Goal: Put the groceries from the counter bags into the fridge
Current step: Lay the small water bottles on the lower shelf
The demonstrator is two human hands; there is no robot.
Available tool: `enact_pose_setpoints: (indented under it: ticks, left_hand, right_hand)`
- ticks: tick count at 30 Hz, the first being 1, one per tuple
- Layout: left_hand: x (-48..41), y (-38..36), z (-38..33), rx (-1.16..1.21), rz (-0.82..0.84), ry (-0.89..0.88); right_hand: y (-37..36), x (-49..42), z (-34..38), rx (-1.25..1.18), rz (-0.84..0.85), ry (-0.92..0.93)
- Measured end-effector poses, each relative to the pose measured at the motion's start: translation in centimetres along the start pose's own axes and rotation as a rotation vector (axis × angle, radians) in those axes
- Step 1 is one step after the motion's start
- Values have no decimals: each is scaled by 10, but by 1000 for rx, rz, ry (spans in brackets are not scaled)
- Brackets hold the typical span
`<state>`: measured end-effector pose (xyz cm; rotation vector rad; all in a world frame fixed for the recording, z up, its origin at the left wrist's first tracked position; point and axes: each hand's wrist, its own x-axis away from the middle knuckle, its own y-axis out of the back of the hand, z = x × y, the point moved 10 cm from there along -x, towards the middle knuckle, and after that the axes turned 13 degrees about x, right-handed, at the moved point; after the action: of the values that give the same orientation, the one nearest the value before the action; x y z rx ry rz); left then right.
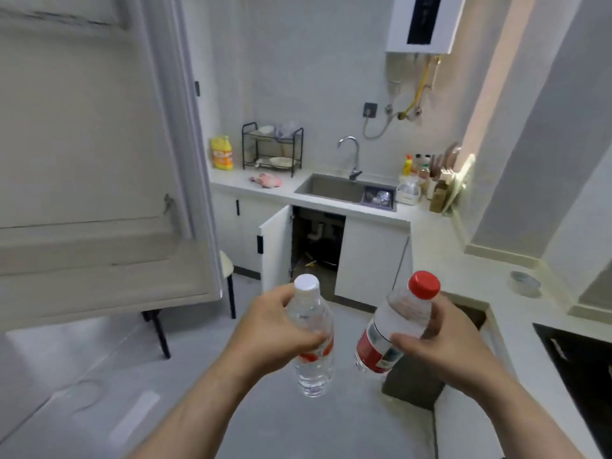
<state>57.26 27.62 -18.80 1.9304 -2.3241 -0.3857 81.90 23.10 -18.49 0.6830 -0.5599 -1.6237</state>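
My left hand (271, 329) grips a clear water bottle with a white cap (311, 366) around its upper body, held upright in mid-air. My right hand (440, 346) grips a second clear bottle with a red cap and red label (394, 316), tilted slightly to the right. Both bottles hang over the grey floor in front of me. The open fridge door (99, 180) fills the left of the view, its inner shelves showing. No bags are in view.
A white counter (463, 276) runs along the back and right with a sink (334, 188), faucet, dish rack (271, 149) and yellow jug. The cabinet door under the sink (276, 250) stands open. A stool (228, 286) sits beside the fridge door. A dark hob (583, 362) lies at right.
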Motion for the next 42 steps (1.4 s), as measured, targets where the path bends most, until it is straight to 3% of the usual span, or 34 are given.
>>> enact_pose_setpoints:
  ticks: [6, 16, 23, 34, 42]
  left_hand:
    - [49, 114, 29, -129, -319, 80]
    - [120, 225, 36, -163, -851, 214]
    - [166, 240, 35, -230, -1111, 306]
    - [262, 260, 21, -250, -1427, 342]
    - [311, 340, 5, -318, -1495, 280]
  right_hand:
    - [-100, -41, 90, -34, 358, 216]
    - [-191, -88, 179, -101, 744, 498]
    - [-236, -97, 223, -52, 850, 734]
    - [-297, -48, 312, -174, 977, 961]
    - [-347, -7, 423, -270, 1062, 1041]
